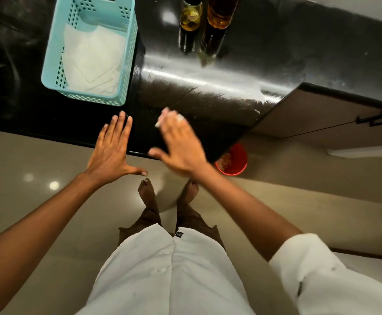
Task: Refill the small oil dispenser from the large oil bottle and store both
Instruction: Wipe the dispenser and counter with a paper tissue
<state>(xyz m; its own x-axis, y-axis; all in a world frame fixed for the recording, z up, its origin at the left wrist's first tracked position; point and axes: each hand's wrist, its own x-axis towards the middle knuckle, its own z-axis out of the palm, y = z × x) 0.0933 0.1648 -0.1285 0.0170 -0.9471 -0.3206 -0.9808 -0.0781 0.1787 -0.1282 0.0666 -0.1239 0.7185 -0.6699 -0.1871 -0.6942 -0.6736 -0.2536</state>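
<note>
Two bottles of amber oil stand at the far edge of the black counter point(208, 92), cut off by the top of the frame. The small oil dispenser point(189, 19) is on the left, the large oil bottle point(220, 17) just right of it. Both hands hover at the counter's near edge, well short of the bottles. My left hand point(112, 153) is flat with fingers spread and straight. My right hand point(180, 146) is also flat with fingers extended, motion-blurred, with a ring on one finger. Neither hand holds anything.
A light blue perforated basket point(126, 62) lined with white paper sits on the counter's left. A red bucket point(233, 162) stands on the floor under the counter's corner. A cabinet door with a dark handle point(376, 119) is at right.
</note>
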